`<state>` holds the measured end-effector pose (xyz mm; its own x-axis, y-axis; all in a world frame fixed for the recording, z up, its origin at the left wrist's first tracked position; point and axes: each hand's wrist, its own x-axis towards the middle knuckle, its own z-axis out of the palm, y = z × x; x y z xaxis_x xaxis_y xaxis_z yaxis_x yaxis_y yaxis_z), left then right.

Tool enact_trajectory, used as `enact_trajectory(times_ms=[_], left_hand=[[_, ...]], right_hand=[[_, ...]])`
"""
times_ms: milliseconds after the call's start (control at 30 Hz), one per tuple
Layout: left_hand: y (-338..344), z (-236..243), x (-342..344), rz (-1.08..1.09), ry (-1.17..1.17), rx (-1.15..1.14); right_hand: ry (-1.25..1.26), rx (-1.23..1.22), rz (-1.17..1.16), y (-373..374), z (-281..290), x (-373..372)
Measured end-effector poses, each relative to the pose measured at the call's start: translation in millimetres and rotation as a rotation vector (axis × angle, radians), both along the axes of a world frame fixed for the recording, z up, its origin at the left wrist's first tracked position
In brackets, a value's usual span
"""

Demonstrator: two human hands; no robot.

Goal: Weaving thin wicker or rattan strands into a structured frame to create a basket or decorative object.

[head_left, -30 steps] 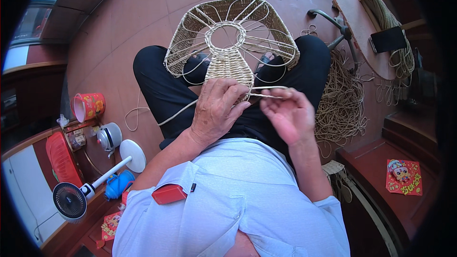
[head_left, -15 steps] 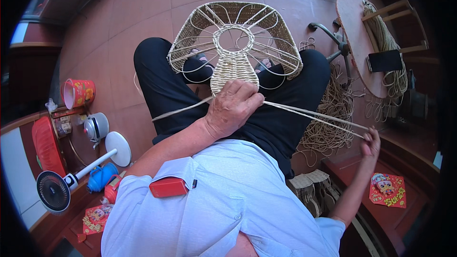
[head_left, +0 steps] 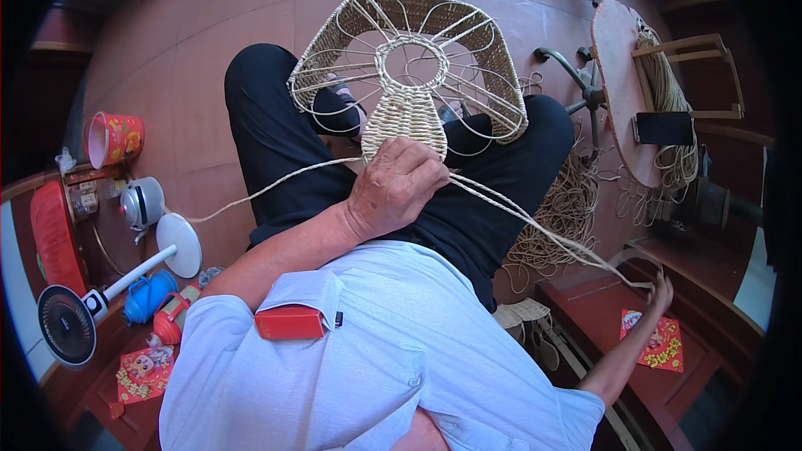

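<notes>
A woven straw-coloured basket frame (head_left: 493, 92), with wire petal loops round a central ring, rests between my knees. From the ring a tightly woven petal panel (head_left: 404, 124) runs toward me. My left hand (head_left: 397, 185) is closed over the near end of this panel, its fingertips partly hidden. A doubled strand of cord (head_left: 522, 215) runs from under that hand to the right. Its far part is pinched in my right hand (head_left: 658, 291), out by the red wooden bench. Another length of cord (head_left: 276, 189) trails left over my thigh.
A heap of loose cord (head_left: 561, 215) lies on the floor by my right knee. Beyond it stands a round-edged board (head_left: 616, 88) with a hank of cord and a dark phone (head_left: 664, 128). At left are a fan (head_left: 67, 326), a kettle (head_left: 142, 203) and a red patterned bucket (head_left: 114, 139).
My right hand has moved down and back toward the bench with the cord. The doubled cord now sags instead of running taut. My left hand stays on the panel.
</notes>
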<state>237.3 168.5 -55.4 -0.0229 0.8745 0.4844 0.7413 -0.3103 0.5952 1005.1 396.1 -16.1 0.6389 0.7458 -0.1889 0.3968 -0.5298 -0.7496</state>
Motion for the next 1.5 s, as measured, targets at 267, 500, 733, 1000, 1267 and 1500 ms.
enact_trajectory(times_ms=[267,500,733,1000,1267,1500], left_hand=[[2,7,-4,0.023,-0.169,-0.073],[1,12,-3,0.185,-0.325,-0.153],[1,6,-4,0.233,-0.193,-0.090],[1,4,-6,0.222,-0.202,-0.098],[-6,13,-10,0.174,-0.150,-0.155],[-6,14,-8,0.198,-0.189,-0.209]], right_hand=[[0.161,0.035,1.254,-126,16,-485],[0.300,-0.071,1.250,-149,-2,-563],[-0.375,0.238,0.901,-58,-11,-315],[-0.932,-0.140,0.204,-11,64,-35],[0.500,-0.304,1.179,-125,22,-444],[1.015,-0.278,0.976,-160,-30,-599]])
